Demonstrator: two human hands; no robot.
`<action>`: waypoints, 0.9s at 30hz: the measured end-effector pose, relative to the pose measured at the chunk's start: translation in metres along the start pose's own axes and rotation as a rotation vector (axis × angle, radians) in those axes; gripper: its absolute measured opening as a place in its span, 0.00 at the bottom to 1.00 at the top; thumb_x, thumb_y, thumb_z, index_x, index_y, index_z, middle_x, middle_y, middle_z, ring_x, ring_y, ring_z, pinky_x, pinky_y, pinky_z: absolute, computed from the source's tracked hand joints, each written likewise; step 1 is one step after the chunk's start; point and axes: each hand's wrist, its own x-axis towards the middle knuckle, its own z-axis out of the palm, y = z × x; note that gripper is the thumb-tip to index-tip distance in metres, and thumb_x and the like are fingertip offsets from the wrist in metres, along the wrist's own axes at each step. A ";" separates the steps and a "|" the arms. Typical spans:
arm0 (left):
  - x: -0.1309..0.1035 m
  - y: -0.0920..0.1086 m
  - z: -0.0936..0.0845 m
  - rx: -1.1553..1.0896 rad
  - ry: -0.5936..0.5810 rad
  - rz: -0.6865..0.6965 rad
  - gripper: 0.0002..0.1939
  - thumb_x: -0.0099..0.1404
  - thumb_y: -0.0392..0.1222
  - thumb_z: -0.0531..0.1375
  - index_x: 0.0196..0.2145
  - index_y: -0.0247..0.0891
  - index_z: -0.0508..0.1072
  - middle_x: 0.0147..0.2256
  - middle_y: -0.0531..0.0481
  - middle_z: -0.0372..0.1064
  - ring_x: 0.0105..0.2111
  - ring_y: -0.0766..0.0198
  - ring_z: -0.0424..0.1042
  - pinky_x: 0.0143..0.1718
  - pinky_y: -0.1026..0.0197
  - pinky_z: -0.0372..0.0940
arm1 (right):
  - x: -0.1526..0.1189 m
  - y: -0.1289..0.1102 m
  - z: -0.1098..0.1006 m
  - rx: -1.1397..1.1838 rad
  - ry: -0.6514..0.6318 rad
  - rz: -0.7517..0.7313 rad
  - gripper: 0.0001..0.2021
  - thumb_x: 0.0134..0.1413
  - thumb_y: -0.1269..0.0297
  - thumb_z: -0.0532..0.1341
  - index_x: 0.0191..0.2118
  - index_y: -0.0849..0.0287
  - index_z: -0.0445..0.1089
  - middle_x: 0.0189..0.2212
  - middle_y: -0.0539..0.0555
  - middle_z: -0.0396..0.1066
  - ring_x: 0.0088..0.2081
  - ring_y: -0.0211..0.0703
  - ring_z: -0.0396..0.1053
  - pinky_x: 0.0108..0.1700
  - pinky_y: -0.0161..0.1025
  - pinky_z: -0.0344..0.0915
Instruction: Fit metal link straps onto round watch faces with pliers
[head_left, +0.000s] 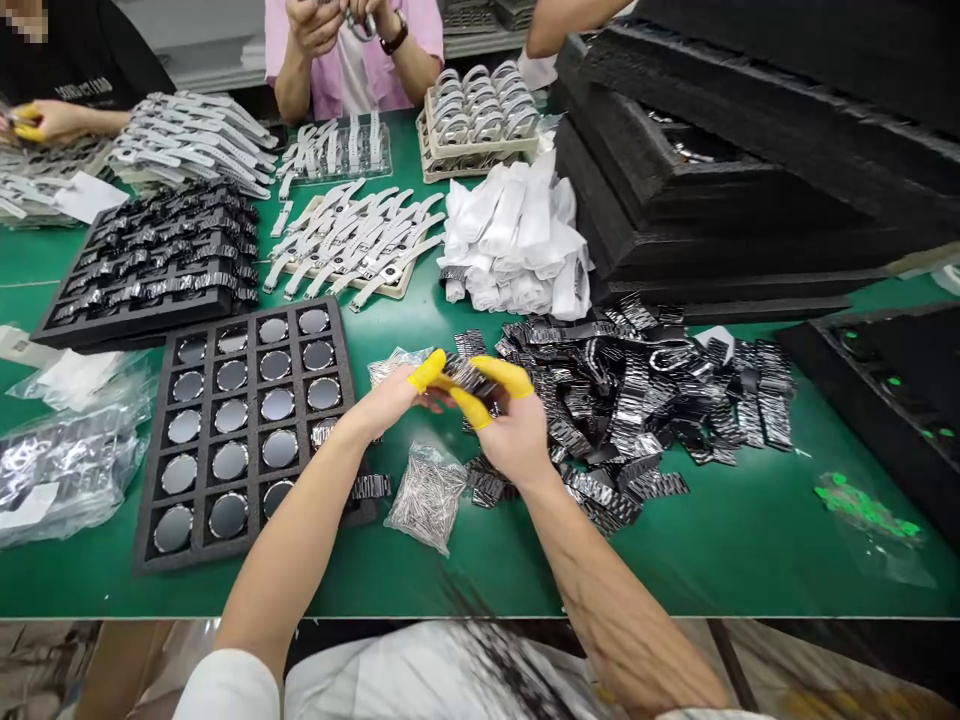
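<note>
Across the green table (750, 540), big black foam trays (720, 235) were stacked at two o'clock. Black bands (634, 400) were heaped at three; round watch faces (231, 416) were set in a tray (346, 372) near nine. Pins were kept in a bag (427, 497) at seven. Mid-clock, seemingly being worked on, one dark band (469, 374) was pinched by the left hand (394, 400) and right hand (517, 430); steady, gentle fingertips seemed called for.

No text reads clearly. A line of pale capital letters (82, 90) runs across the black shirt (112, 50) of the person at the far left, but it is too small and blurred to spell out. The white label (28, 505) on the clear plastic bag (71, 465) at the near left shows no print that can be made out.
</note>
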 end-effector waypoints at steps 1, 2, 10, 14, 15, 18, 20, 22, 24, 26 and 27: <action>-0.002 0.002 0.003 -0.039 -0.010 0.025 0.30 0.67 0.70 0.62 0.40 0.37 0.84 0.42 0.40 0.83 0.42 0.53 0.81 0.45 0.52 0.73 | -0.004 -0.002 0.006 0.016 -0.069 -0.017 0.17 0.64 0.56 0.64 0.57 0.49 0.69 0.53 0.59 0.75 0.54 0.58 0.74 0.60 0.58 0.69; -0.004 0.004 0.004 -0.080 -0.013 0.067 0.29 0.66 0.69 0.64 0.44 0.38 0.84 0.46 0.41 0.83 0.47 0.52 0.81 0.49 0.52 0.73 | -0.008 -0.003 0.011 0.014 -0.123 -0.023 0.18 0.65 0.56 0.64 0.58 0.49 0.68 0.54 0.59 0.75 0.55 0.58 0.73 0.61 0.58 0.69; -0.005 0.019 -0.007 -0.347 0.322 0.290 0.31 0.73 0.68 0.56 0.44 0.34 0.79 0.33 0.46 0.80 0.33 0.59 0.82 0.43 0.55 0.76 | -0.020 -0.034 -0.017 -0.586 -0.713 -0.120 0.05 0.66 0.65 0.64 0.45 0.54 0.72 0.44 0.59 0.73 0.49 0.57 0.71 0.53 0.54 0.68; -0.008 0.018 -0.005 -0.326 0.418 0.261 0.28 0.77 0.64 0.52 0.51 0.37 0.77 0.21 0.58 0.64 0.14 0.71 0.61 0.22 0.63 0.64 | -0.029 -0.051 -0.014 -0.764 -1.022 -0.134 0.03 0.64 0.69 0.66 0.41 0.55 0.72 0.40 0.57 0.74 0.42 0.53 0.72 0.44 0.47 0.68; -0.009 0.018 -0.003 -0.345 0.403 0.248 0.26 0.78 0.61 0.52 0.53 0.37 0.76 0.20 0.59 0.61 0.12 0.73 0.54 0.19 0.64 0.59 | -0.031 -0.054 -0.009 -0.819 -1.023 -0.109 0.04 0.63 0.69 0.66 0.42 0.56 0.72 0.40 0.58 0.74 0.43 0.54 0.73 0.44 0.47 0.68; -0.011 0.017 -0.001 -0.416 0.296 0.186 0.22 0.77 0.54 0.52 0.55 0.37 0.74 0.21 0.59 0.62 0.13 0.73 0.48 0.16 0.66 0.51 | -0.034 -0.061 0.004 -0.929 -1.003 -0.068 0.03 0.64 0.70 0.64 0.43 0.57 0.72 0.41 0.61 0.76 0.43 0.57 0.75 0.43 0.48 0.67; -0.012 0.016 0.000 -0.434 0.226 0.133 0.22 0.76 0.51 0.51 0.56 0.36 0.74 0.22 0.57 0.65 0.13 0.73 0.50 0.16 0.66 0.50 | -0.033 -0.063 0.008 -0.955 -1.009 -0.073 0.04 0.66 0.72 0.61 0.42 0.56 0.72 0.39 0.61 0.77 0.42 0.57 0.76 0.41 0.47 0.67; -0.011 0.014 0.001 -0.428 0.192 0.096 0.23 0.75 0.50 0.50 0.57 0.35 0.74 0.24 0.56 0.68 0.13 0.72 0.52 0.15 0.66 0.51 | -0.029 -0.061 0.006 -0.932 -1.036 -0.082 0.06 0.66 0.73 0.59 0.41 0.56 0.72 0.38 0.60 0.77 0.40 0.56 0.76 0.38 0.45 0.65; -0.009 0.012 0.002 -0.398 0.189 0.093 0.24 0.75 0.51 0.51 0.57 0.34 0.73 0.24 0.55 0.70 0.13 0.72 0.54 0.15 0.65 0.53 | -0.024 -0.057 0.001 -0.861 -1.068 -0.079 0.06 0.67 0.72 0.59 0.40 0.55 0.72 0.38 0.59 0.77 0.37 0.53 0.76 0.35 0.44 0.62; -0.008 0.010 0.003 -0.346 0.197 0.122 0.23 0.73 0.51 0.57 0.57 0.33 0.74 0.25 0.55 0.71 0.13 0.72 0.57 0.15 0.65 0.56 | -0.017 -0.051 -0.004 -0.764 -1.097 -0.060 0.06 0.69 0.71 0.58 0.38 0.56 0.71 0.36 0.56 0.76 0.34 0.49 0.74 0.34 0.42 0.60; -0.008 0.010 0.003 -0.317 0.199 0.137 0.23 0.71 0.51 0.59 0.57 0.32 0.74 0.26 0.55 0.73 0.13 0.72 0.60 0.15 0.65 0.58 | -0.013 -0.048 -0.007 -0.719 -1.102 -0.045 0.07 0.69 0.71 0.59 0.38 0.56 0.70 0.35 0.55 0.76 0.33 0.47 0.72 0.34 0.41 0.59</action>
